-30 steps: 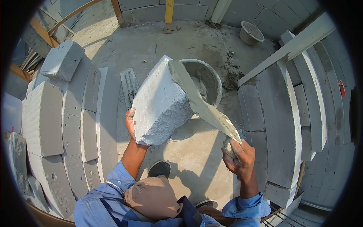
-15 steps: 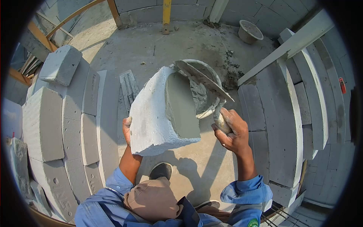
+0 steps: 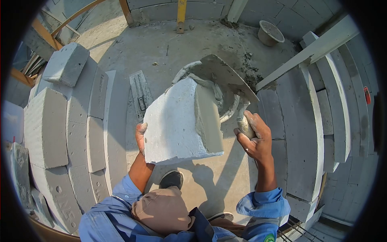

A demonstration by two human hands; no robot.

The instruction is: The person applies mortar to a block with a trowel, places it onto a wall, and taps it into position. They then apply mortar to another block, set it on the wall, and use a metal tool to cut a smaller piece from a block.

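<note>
My left hand point(image 3: 140, 137) grips a pale concrete block point(image 3: 171, 123) by its left side; only the thumb side shows, and the other fingers are hidden behind the block. Smooth grey mortar point(image 3: 210, 123) coats the block's right-hand face. My right hand point(image 3: 259, 136) is closed around the handle of a trowel point(image 3: 231, 74), whose broad metal blade is held up beyond the block and smeared with mortar. Below the blade stands a mortar-crusted bucket point(image 3: 183, 72), partly covered by block and trowel. Wet mortar shows at the bucket's opening.
Blocks point(image 3: 50, 129) are stacked along the left, with one loose block point(image 3: 66, 64) on top. A flat float point(image 3: 141, 92) lies on the floor. Low block walls point(image 3: 298, 133) and a slanting post point(image 3: 310, 52) border the right. Farther back sits a tub point(image 3: 270, 34).
The block has shifted right and turned, so its mortared face shows more narrowly. The trowel has moved right and up, its blade tilted to show more of its flat side.
</note>
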